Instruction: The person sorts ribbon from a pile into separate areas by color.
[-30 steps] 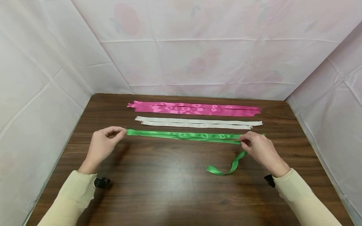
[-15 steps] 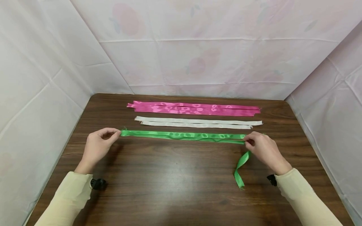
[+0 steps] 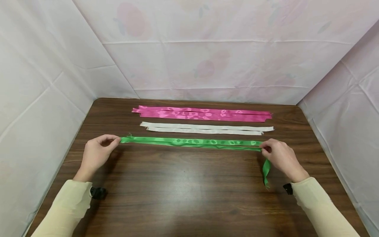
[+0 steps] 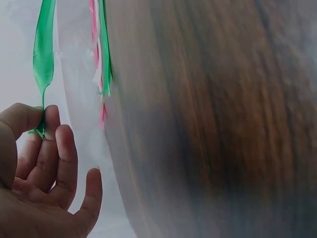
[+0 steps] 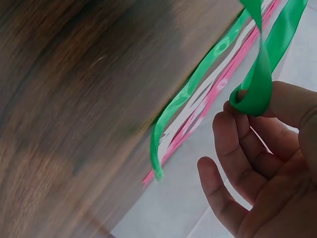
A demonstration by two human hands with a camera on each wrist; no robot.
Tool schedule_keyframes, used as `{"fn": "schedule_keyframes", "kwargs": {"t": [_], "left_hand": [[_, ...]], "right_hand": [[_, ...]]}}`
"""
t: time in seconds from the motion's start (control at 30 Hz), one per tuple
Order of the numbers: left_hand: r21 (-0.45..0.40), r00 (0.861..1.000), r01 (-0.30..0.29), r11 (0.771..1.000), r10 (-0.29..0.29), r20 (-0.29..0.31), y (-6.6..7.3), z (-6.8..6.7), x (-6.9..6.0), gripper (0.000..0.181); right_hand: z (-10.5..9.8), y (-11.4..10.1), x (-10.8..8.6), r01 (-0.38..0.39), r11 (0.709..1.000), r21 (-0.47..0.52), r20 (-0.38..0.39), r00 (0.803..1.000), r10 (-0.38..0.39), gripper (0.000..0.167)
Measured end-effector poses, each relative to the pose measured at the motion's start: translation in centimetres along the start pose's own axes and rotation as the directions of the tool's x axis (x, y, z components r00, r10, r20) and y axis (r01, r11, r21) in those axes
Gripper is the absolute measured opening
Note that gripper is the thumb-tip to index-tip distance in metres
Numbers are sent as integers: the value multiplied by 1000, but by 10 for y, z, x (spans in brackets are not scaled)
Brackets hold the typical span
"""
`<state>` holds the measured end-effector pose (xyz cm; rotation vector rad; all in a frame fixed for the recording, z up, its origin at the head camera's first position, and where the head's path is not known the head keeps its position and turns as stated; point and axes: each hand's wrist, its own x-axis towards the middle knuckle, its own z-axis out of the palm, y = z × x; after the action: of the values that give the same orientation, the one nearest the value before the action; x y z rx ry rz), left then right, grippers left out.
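A green ribbon (image 4: pixel 44 49) is stretched between the two hands, above or along a second green ribbon (image 3: pixel 195 141) that lies across the table. The left hand (image 3: pixel 96 156) pinches one end of it between thumb and fingers. Farther along, the right hand (image 3: pixel 281 156) pinches the same ribbon; its short tail (image 3: pixel 266 169) hangs below that hand. In the right wrist view the ribbon bends in a loop (image 5: pixel 260 94) at the thumb and fingertips. Behind the green pair lie white ribbons (image 3: pixel 204 130), side by side, and several pink ribbons (image 3: pixel 177 114).
Brown wood-grain table (image 3: pixel 183 197) fills the lower middle. White patterned cloth (image 3: pixel 222 52) rises at its back edge, with white cloth (image 3: pixel 38 98) on the left side and more on the right. Dark straps sit at both sleeve cuffs.
My left hand has moved left and the right hand slightly right, with the ribbon between them. The tail, first curled toward the middle, has drawn in and hangs shorter beneath the right hand.
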<state>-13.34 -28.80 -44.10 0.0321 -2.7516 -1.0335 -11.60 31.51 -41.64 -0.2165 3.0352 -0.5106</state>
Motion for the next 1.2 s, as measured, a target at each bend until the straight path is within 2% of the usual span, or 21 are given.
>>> {"fn": "schedule_keyframes", "kwargs": {"t": [0.2, 0.43, 0.67, 0.97, 1.2], "left_hand": [[33, 1000, 25, 999, -25, 8, -6, -4, 0, 28], [53, 1000, 25, 998, -25, 7, -12, -7, 2, 27], [69, 999, 41, 997, -43, 33, -15, -9, 3, 29], [106, 996, 55, 993, -61, 60, -20, -9, 2, 30], [128, 994, 49, 991, -60, 89, -22, -7, 3, 29]], "right_hand": [[-3, 10, 0, -40, 999, 21, 23, 999, 39, 17], [-5, 21, 1, -75, 997, 30, 50, 996, 74, 18], [-6, 33, 1, -100, 995, 26, 75, 992, 98, 19], [-12, 50, -2, -132, 990, 44, 29, 991, 130, 21], [-13, 58, -1, -146, 988, 60, 42, 989, 143, 20]]}}
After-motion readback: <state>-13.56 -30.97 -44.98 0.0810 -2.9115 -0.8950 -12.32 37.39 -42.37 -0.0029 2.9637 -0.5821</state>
